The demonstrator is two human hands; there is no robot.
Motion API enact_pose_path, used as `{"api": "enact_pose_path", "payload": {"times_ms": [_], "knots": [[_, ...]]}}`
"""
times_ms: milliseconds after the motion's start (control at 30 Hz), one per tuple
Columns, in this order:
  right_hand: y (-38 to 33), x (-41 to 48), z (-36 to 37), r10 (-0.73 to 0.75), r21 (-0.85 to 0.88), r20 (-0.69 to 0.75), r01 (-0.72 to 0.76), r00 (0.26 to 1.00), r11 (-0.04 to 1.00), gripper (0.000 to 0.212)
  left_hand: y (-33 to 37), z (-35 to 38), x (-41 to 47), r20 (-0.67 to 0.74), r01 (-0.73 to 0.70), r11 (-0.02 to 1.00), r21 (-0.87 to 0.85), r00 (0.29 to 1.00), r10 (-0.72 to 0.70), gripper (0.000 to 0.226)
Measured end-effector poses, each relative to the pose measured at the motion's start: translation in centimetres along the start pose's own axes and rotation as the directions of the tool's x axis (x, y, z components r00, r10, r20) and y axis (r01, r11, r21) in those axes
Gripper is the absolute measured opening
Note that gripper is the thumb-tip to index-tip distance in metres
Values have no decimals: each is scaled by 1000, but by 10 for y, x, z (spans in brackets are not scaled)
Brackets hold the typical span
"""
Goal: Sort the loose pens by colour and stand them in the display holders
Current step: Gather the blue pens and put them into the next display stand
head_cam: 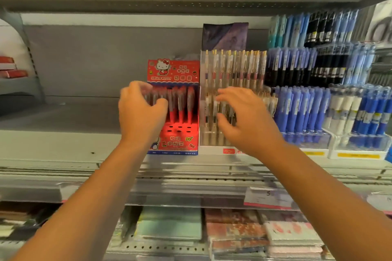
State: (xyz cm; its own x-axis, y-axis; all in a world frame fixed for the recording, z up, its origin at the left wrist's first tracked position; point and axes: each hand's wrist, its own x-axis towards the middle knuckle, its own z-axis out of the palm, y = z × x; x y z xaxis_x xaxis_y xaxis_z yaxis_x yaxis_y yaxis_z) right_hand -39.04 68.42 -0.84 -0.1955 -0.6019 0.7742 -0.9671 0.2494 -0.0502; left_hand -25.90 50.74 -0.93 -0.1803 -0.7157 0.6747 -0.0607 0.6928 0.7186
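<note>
Left hand is gripping red pens by their barrels, right hand is reaching, fingers spread; pens looking light, stiff, slippery

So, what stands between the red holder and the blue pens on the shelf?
The head view shows a clear holder of gold-clipped pens between the red holder and the blue pens. The right hand reaches in front of it.

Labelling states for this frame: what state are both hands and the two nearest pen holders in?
Left hand: grips red pens, blurred.
Right hand: open, fingers spread over gold-clipped pens.
Red cardboard Hello Kitty holder: front holes empty.
Clear plastic tiered holder: pens upright.
</note>
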Motion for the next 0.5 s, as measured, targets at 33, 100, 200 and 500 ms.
{"api": "enact_pose_path", "payload": {"times_ms": [33,100,200,500], "knots": [[-12,2,8,1,34,44,-3,999,999,35,-13,-11,10,35,75,995,59,996,-77,37],[-30,8,26,19,27,156,-23,988,999,33,-35,-23,22,259,283,946,159,912,-317,71],[-45,12,47,134,-67,318,-118,939,991,27,-55,-28,23,567,371,915,158,725,-392,51],[-58,15,63,272,-290,393,-162,878,943,16,-63,-23,27,663,338,933,124,671,-331,19]]}}
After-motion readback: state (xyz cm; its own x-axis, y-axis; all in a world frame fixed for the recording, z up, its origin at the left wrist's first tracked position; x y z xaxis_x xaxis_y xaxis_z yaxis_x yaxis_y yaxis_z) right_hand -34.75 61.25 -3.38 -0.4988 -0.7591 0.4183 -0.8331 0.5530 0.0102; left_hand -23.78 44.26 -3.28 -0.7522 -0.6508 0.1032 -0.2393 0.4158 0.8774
